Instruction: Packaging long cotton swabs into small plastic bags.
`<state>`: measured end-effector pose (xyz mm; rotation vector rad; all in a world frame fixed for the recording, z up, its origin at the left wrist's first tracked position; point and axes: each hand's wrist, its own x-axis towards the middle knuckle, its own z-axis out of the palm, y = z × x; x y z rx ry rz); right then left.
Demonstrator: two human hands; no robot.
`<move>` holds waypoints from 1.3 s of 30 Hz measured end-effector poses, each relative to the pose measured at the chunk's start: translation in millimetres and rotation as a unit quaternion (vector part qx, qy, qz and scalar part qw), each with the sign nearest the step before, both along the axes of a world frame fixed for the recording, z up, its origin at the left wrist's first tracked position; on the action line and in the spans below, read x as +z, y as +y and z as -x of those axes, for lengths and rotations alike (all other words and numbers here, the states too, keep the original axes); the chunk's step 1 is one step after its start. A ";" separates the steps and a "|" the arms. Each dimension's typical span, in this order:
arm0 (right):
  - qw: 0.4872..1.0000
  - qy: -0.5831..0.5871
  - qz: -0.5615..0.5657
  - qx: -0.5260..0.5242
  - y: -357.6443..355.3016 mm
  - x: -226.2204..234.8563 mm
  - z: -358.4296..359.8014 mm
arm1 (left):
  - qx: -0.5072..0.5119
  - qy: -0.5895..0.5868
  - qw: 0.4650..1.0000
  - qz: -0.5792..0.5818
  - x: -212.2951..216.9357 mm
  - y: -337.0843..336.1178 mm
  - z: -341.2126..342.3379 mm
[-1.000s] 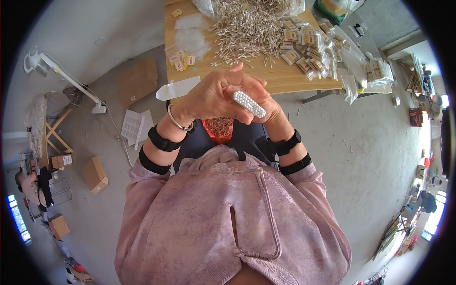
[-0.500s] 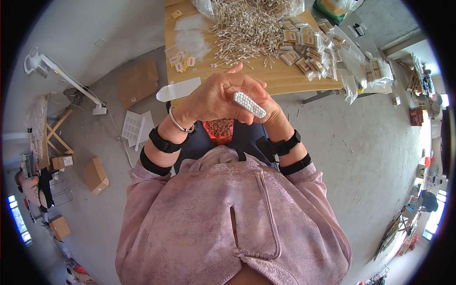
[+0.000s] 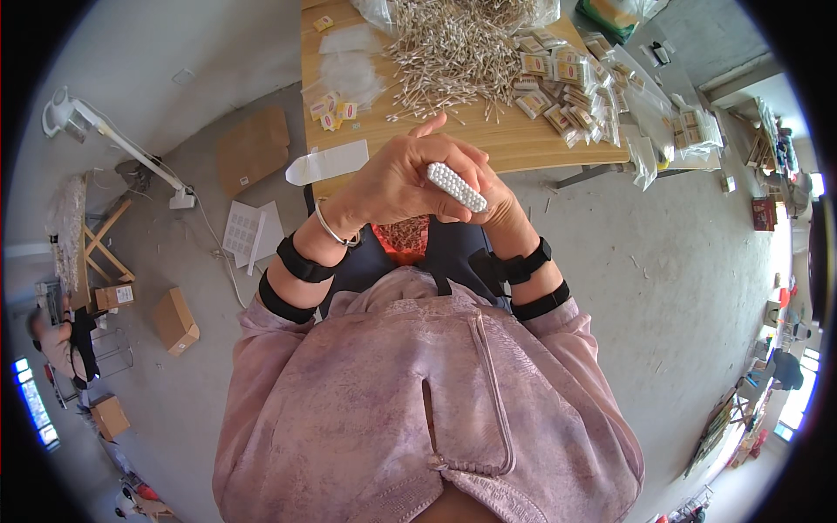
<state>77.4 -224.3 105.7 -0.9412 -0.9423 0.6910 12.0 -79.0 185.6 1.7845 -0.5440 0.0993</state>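
Observation:
A tight flat block of cotton swabs (image 3: 456,187), white tips facing up, is held between my two hands in front of my body, just off the table's near edge. My left hand (image 3: 397,179) closes on its left side, with one finger sticking up past the others. From the right, my right hand (image 3: 499,199) grips the same bundle, its fingers partly hidden behind the left ones. The swabs' sticks are hidden by my hands. Beyond them, a large heap of loose cotton swabs (image 3: 458,57) lies on the wooden table (image 3: 488,148).
Packed swab boxes in clear bags (image 3: 567,87) pile up right of the heap. Small yellow-and-white cards (image 3: 336,109), clear plastic film (image 3: 349,74) and a white paper strip (image 3: 327,163) lie at the table's left. Below my hands is a red-lit patch (image 3: 403,240) between my legs.
The swab bundle has risen very slightly in the view, and my fingers have shifted a little around it. Both hands keep their grip.

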 end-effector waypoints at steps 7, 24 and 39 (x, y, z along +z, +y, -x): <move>0.914 0.390 0.024 0.105 2.4 -5.4 -7.9 | 0.006 0.029 0.999 0.037 10.3 1.2 6.4; 0.929 0.354 0.072 0.078 6.3 2.5 -9.2 | 0.053 0.077 0.993 0.072 5.0 -6.1 11.0; 0.924 0.363 0.055 0.110 5.7 3.7 -9.3 | 0.079 0.082 0.990 0.078 -1.3 -7.1 10.1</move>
